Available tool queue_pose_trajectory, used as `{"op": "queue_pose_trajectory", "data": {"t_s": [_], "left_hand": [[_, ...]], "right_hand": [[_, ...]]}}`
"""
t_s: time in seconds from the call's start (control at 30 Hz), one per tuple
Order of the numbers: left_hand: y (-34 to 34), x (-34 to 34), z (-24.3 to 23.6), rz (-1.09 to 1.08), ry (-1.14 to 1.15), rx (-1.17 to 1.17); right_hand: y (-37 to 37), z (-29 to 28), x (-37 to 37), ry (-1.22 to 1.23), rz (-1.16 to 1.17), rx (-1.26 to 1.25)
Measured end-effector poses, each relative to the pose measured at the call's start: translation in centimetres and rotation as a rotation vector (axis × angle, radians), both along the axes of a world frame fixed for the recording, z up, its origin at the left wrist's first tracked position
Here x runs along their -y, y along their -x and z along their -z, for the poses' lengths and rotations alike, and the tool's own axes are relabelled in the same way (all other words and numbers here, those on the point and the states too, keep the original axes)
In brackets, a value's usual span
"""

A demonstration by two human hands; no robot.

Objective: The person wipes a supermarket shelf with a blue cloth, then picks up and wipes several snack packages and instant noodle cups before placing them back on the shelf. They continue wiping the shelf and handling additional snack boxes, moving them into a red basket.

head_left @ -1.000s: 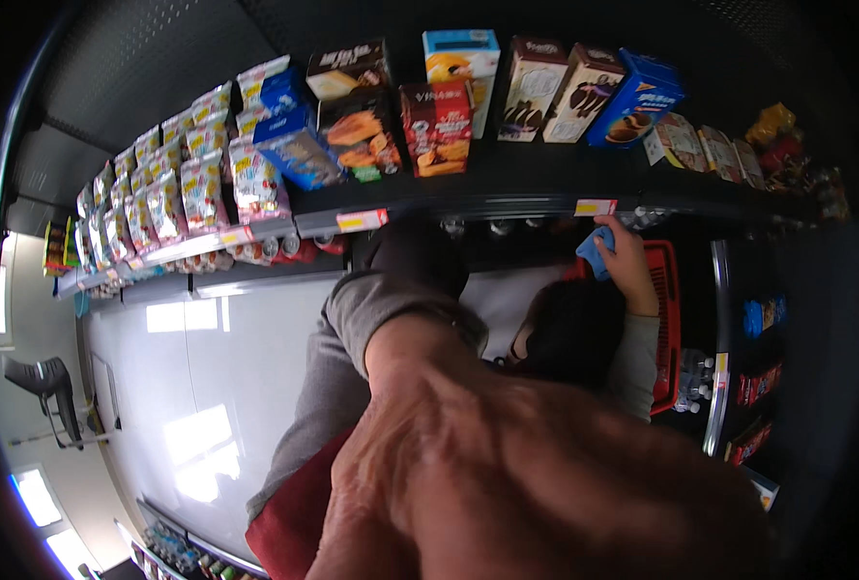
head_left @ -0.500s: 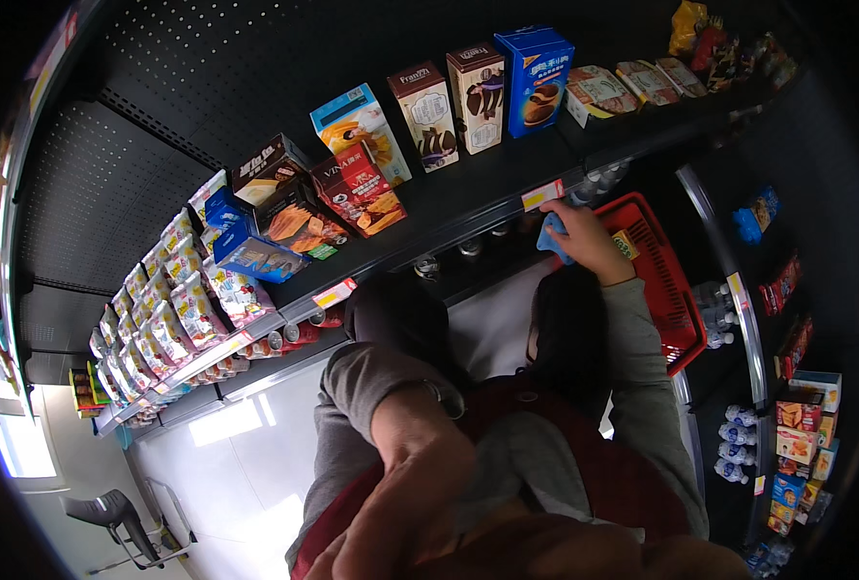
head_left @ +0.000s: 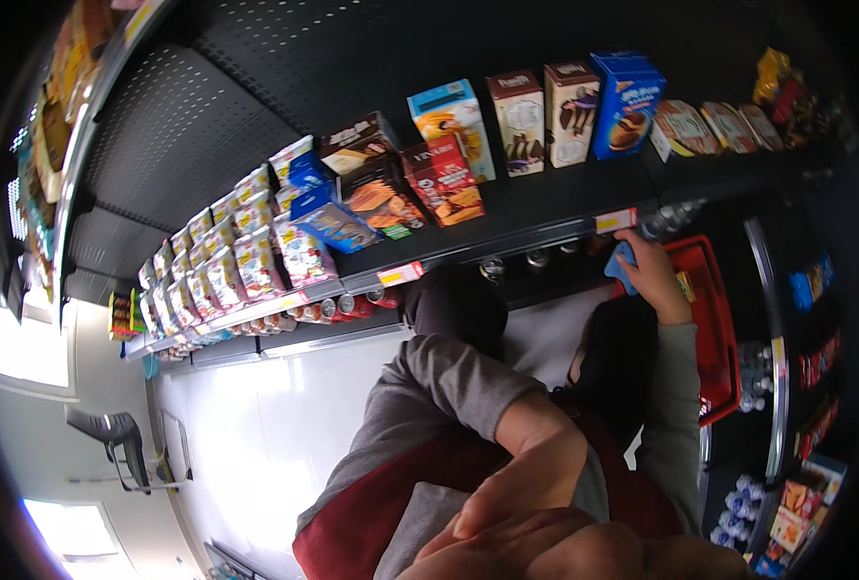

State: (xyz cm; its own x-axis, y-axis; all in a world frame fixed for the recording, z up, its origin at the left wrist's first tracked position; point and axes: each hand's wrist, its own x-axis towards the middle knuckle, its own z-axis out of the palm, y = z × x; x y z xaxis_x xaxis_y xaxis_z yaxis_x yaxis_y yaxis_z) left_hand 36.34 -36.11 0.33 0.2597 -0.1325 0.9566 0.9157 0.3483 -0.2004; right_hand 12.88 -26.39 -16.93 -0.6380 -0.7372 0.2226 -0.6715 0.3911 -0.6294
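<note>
My right hand is closed around a folded blue cloth, just below the front edge of the black shelf. Beside that hand, partly behind the forearm, is a red plastic basket. A small yellow-and-green item shows inside it. Close to the camera, my left hand is bent back at the bottom of the view. Its fingers run out of the lower edge, and what they touch is hidden.
Boxed biscuits and rows of snack bags stand on the shelf, with cans on the level below. Another shelf with bottles and packets rises on the right. A black-seated chair stands on the left by the wall.
The view has swung left, so the shelf and basket sit farther right. My right hand still grips the cloth by the shelf edge. My left forearm has shifted to the right.
</note>
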Motion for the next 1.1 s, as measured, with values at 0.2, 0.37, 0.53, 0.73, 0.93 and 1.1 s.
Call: {"op": "queue_pose_trajectory", "data": {"t_s": [0.2, 0.37, 0.53, 0.73, 0.93, 1.1], "left_hand": [[1.6, -2.7, 4.9, -0.469, 0.007, -0.230], [4.8, 4.7, 8.9, -1.053, 0.453, -0.129], [5.9, 15.7, 8.3, -1.270, 0.331, 0.785], [7.1, 24.5, 8.5, -1.425, 0.311, 1.224], [7.0, 24.8, 9.5, -1.344, 0.299, 1.177], [6.0, 22.3, 8.2, -1.081, 0.195, 1.130]], "right_hand": [[-0.3, -0.4, 0.0, -0.087, 0.045, 0.038], [-0.4, -0.7, -0.3, -0.075, 0.007, 0.000], [-0.4, -0.8, -0.4, 0.001, -0.045, -0.049], [-0.5, -0.9, 0.2, -0.088, 0.002, -0.004], [-0.3, -0.4, -0.3, -0.084, 0.011, 0.016], [-0.1, -0.3, 0.1, -0.131, 0.093, 0.035]]}}
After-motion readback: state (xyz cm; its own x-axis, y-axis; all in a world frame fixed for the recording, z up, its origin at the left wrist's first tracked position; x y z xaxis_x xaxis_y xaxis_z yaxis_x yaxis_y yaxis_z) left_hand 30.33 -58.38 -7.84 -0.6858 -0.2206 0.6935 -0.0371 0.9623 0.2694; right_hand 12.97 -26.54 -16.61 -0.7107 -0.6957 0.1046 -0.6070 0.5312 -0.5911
